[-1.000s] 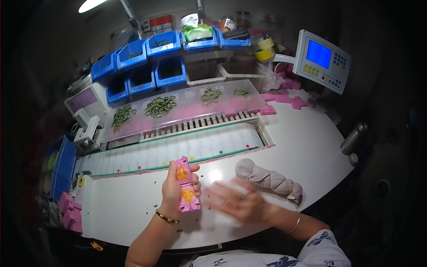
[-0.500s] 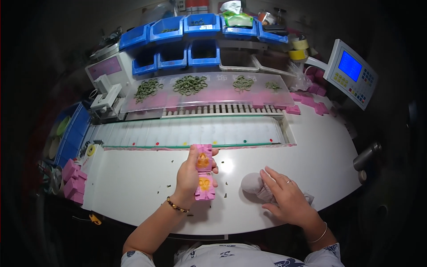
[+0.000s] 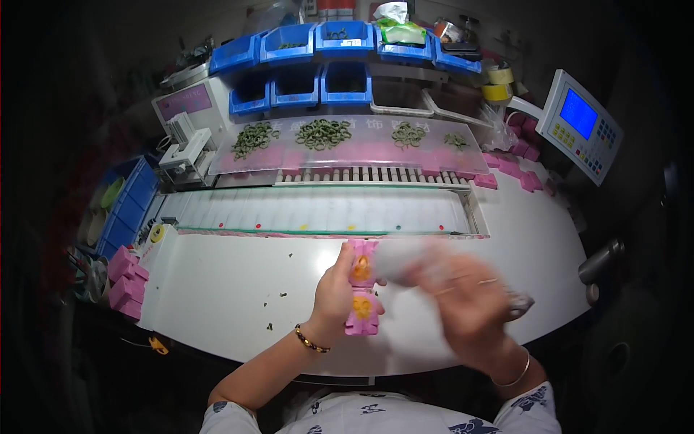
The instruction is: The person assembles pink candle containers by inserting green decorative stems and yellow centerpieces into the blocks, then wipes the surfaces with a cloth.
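Left hand point(image 3: 334, 293) is wrapped tight around a pink strip point(image 3: 361, 293) with two orange blobs on it, holding it upright just above the white worktop point(image 3: 217, 289). Right hand point(image 3: 463, 300) is right beside it, way too blurred to tell if the fingers are spread or closed, though something pale and blurry point(image 3: 405, 260) sits at its fingertips. Past both hands there's a clear tray with green rings point(image 3: 323, 134), and blue bins point(image 3: 345, 76) further back.

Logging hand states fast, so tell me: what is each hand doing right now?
Left hand: closed on the pink card with orange pieces.
Right hand: motion-blurred; its grip cannot be told.
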`<control>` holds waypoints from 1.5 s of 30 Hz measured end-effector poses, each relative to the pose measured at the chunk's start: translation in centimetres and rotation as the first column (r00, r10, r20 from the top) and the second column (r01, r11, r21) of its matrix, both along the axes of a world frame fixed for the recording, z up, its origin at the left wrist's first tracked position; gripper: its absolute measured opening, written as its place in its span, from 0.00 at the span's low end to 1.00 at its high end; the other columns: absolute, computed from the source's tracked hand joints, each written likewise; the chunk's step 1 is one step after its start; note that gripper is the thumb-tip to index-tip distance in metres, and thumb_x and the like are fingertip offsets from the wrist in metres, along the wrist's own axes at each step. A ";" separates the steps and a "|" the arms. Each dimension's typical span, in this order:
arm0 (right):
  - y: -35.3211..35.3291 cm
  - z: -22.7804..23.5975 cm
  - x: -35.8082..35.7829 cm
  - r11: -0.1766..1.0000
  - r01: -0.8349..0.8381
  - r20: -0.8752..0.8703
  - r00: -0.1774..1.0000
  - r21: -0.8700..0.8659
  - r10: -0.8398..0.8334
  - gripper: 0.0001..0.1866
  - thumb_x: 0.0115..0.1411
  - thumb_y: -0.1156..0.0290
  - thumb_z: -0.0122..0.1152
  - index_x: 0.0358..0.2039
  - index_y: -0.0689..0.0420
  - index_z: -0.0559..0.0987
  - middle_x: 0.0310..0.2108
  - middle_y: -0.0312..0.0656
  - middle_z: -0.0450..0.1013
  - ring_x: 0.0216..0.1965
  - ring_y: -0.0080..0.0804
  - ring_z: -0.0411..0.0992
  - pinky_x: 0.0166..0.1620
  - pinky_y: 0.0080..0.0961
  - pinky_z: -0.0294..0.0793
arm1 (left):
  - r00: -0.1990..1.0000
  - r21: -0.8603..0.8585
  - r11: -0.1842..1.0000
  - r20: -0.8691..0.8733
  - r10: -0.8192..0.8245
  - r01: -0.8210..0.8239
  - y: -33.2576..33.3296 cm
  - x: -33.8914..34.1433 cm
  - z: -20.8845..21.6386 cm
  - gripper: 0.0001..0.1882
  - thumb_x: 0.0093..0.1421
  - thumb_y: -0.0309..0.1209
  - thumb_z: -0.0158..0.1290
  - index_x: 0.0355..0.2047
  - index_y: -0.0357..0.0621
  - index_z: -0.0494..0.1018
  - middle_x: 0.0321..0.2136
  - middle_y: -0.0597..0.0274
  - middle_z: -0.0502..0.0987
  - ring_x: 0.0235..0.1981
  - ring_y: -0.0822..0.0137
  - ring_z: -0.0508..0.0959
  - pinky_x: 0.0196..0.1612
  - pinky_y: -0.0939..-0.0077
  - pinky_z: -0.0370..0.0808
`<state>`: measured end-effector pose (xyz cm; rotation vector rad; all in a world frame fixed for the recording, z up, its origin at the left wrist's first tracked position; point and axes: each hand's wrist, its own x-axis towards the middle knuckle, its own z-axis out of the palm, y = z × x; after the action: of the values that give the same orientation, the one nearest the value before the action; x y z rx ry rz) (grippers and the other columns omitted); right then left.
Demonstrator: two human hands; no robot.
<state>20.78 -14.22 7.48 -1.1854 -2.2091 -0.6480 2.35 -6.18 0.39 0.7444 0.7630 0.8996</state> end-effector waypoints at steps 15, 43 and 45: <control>1.2 0.8 -2.1 0.998 -0.032 -0.173 0.984 0.059 0.042 0.25 0.55 0.72 0.61 0.55 0.50 0.78 0.52 0.56 0.74 0.32 0.35 0.73 0.38 0.26 0.75 | 0.984 0.256 0.961 -0.120 0.135 -0.101 0.1 -3.3 0.7 0.31 0.73 0.50 0.30 0.55 0.33 0.66 0.41 0.55 0.76 0.35 0.72 0.78 0.34 0.78 0.78; 0.7 -0.7 -3.8 0.946 -0.244 -0.006 0.969 -0.211 0.249 0.24 0.52 0.72 0.60 0.52 0.47 0.79 0.55 0.44 0.73 0.32 0.33 0.72 0.37 0.25 0.72 | 0.847 0.808 0.521 -0.054 0.529 -0.275 -0.1 -5.8 0.7 0.31 0.72 0.54 0.29 0.55 0.37 0.63 0.36 0.54 0.73 0.30 0.71 0.73 0.35 0.77 0.74; 1.1 1.1 -3.5 0.960 -0.273 -0.173 0.950 -0.063 0.259 0.24 0.45 0.79 0.64 0.47 0.53 0.82 0.51 0.49 0.75 0.31 0.34 0.74 0.34 0.26 0.74 | 0.833 0.797 0.510 -0.015 0.554 -0.324 0.4 -5.9 1.1 0.31 0.72 0.54 0.29 0.55 0.37 0.62 0.36 0.54 0.73 0.32 0.71 0.73 0.37 0.76 0.74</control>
<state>17.26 -13.14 8.58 -0.9206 -2.2213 -0.3349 -3.51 -5.78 1.47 1.5095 0.8183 1.6871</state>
